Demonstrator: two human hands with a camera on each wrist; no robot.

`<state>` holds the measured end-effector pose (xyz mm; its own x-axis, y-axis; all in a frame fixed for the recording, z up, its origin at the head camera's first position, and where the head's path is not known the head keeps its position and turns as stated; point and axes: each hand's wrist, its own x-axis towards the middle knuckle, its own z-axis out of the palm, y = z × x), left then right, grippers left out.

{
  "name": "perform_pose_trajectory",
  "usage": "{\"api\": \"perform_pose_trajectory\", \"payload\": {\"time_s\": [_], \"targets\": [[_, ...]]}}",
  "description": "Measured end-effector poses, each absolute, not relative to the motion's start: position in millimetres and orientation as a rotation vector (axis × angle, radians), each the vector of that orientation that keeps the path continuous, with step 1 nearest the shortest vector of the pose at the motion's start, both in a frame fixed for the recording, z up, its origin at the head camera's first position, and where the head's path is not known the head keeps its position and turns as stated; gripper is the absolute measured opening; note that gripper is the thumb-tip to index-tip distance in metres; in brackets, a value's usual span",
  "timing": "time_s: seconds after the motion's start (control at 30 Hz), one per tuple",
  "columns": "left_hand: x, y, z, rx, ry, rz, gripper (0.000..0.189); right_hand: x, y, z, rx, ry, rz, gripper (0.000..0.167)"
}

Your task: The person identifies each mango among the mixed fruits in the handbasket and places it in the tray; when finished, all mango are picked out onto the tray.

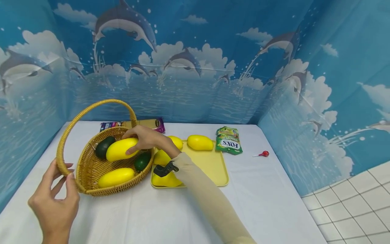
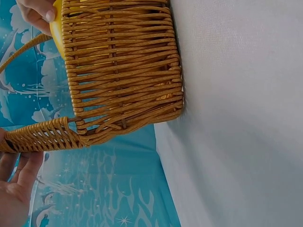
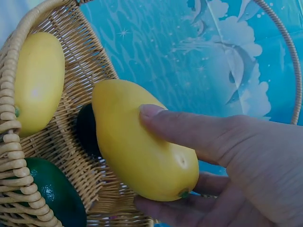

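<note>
A wicker basket [image 1: 91, 191] stands at the left of the table, its tall handle [image 1: 62, 149] arching over it. Near the handle's lower left end, my left hand [image 1: 56, 200] grips it between thumb and fingers. My right hand [image 1: 149, 137] reaches over the basket's right rim and holds a yellow mango [image 1: 118, 150], thumb on one side and fingers on the other, as the right wrist view shows. Inside the basket lie another mango [image 1: 115, 177] and two dark green avocados, one [image 1: 104, 146] behind the held mango and one [image 1: 142, 161] by the right wall.
A pale yellow tray [image 1: 210, 169] right of the basket carries several mangoes [image 1: 199, 142], partly covered by my right forearm. A green Fox's candy bag [image 1: 229, 140] touches its far right corner. Further right lies a red lollipop [image 1: 265, 154]. Behind the basket is a purple-and-gold packet [image 1: 149, 124].
</note>
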<state>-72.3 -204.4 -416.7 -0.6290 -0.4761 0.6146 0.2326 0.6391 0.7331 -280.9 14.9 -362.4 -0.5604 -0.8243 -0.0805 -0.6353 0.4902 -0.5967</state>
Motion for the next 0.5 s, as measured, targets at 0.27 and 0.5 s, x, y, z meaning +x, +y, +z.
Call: {"api": "perform_pose_trajectory", "payload": {"time_s": [0.27, 0.5], "targets": [[-72, -204, -416, 0.178, -1.998, -1.052, 0.065, -271, 30, -358, -1.272, 2.390, -0.865, 0.058], [-70, -204, -416, 0.198, -2.007, -1.054, 0.064, -263, 50, -352, -1.299, 2.401, -0.944, 0.053]]}}
